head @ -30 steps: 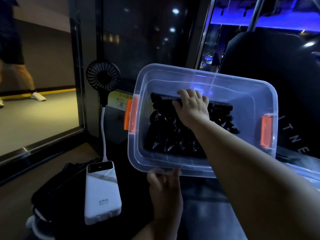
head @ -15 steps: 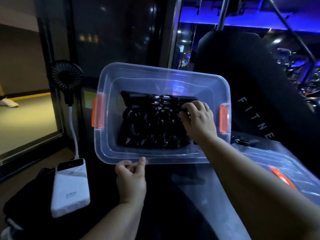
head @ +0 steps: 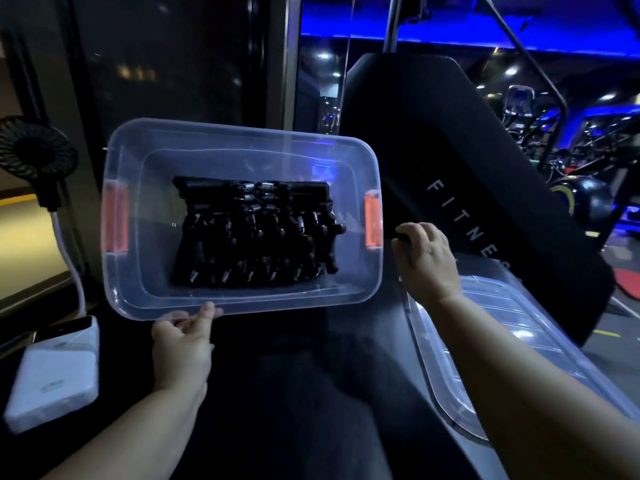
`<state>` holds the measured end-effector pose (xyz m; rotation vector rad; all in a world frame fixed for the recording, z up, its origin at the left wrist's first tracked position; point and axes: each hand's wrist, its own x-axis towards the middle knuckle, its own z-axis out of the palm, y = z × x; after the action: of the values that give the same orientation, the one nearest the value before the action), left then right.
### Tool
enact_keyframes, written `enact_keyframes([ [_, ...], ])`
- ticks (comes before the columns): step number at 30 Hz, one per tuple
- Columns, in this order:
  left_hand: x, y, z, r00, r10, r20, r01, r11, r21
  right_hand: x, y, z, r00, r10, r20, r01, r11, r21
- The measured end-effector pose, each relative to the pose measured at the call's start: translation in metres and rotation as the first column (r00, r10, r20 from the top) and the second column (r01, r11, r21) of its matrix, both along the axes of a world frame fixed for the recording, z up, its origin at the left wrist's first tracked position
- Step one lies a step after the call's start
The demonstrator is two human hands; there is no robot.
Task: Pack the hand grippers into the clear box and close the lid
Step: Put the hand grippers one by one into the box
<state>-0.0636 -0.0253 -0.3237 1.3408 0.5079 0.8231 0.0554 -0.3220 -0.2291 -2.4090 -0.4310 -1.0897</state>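
Note:
The clear box is tipped up toward me, with orange latches on both short ends. Several black hand grippers with metal springs lie packed in its bottom. My left hand pinches the box's near rim from below. My right hand is outside the box, just right of the right latch. Its fingers curl around a small black piece that looks like a hand gripper's handle; most of that piece is hidden. The clear lid lies flat to the right, under my right forearm.
A white power bank lies at the lower left, with a white cable running up to a small black fan. A big black padded gym machine stands right behind the box and lid. Dark glass panels are behind.
My right hand has come out of the box and moved to its right side, closing on a dark piece there. The view has swung right; my left hand keeps the rim.

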Motion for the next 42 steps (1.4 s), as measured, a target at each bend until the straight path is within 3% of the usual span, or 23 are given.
enact_keyframes([
  [9,0.0,0.002,-0.001,1.0,-0.014,-0.004,0.014,1.0,0.022,0.012,-0.051,-0.02,0.917,-0.203,-0.342,0.189,0.979,-0.074],
  [23,0.004,0.001,-0.003,1.0,0.018,0.026,-0.019,0.999,0.045,0.053,-0.087,-0.039,0.814,-0.31,-0.492,0.264,0.951,-0.162],
  [29,0.005,-0.001,-0.002,0.999,0.036,0.033,-0.038,0.999,0.037,0.079,-0.084,-0.051,0.775,-0.328,-0.541,0.226,0.942,-0.247],
  [42,0.009,0.009,-0.013,0.999,0.046,0.004,-0.046,0.998,0.036,0.144,-0.085,-0.069,0.704,-0.299,-0.644,0.161,0.951,-0.265],
])
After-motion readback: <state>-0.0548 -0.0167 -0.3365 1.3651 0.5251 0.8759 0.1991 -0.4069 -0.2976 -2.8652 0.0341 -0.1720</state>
